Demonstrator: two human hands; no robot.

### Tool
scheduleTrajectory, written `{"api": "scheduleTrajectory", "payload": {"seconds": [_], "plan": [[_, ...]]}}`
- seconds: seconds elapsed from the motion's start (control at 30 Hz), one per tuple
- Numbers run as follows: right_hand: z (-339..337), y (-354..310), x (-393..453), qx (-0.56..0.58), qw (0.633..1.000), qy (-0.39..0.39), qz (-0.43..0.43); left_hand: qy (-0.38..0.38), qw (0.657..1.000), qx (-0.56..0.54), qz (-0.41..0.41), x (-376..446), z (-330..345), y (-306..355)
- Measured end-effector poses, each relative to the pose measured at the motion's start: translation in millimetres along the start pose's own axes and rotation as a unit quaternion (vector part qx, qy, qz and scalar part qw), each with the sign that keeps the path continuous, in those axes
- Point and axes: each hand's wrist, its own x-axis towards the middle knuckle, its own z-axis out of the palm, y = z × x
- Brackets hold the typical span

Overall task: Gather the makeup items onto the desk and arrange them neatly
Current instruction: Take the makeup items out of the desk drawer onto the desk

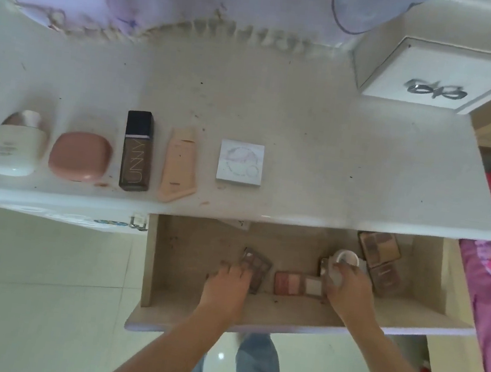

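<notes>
Both our hands are down in the open drawer (253,310). Left hand (228,279) lies with fingers spread on a small eyeshadow palette (254,264), pressing rather than curling round it. Right hand (346,286) curls around a white jar (345,260). Between the hands lies a blush palette (298,284); two more palettes (380,248) sit in the drawer's far right corner. Beyond the drawer, on the desk (334,153), a row: white bottle (15,146), pink compact (80,155), dark bottle (137,151), peach tube (178,165), white square box (240,162).
</notes>
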Motion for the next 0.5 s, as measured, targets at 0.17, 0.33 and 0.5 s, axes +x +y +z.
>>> {"api": "scheduleTrajectory", "payload": {"seconds": [0.17,0.33,0.5], "plan": [[-4,24,45,-0.067,0.986,-0.086,0.124,-0.013,0.997,0.075,-0.007,42,18,20],[7,25,76,-0.076,0.973,-0.161,0.149,0.125,0.976,0.177,0.011,60,23,34],[15,27,88,-0.137,0.962,-0.205,0.118,0.156,0.96,0.231,0.035,57,18,40]]}}
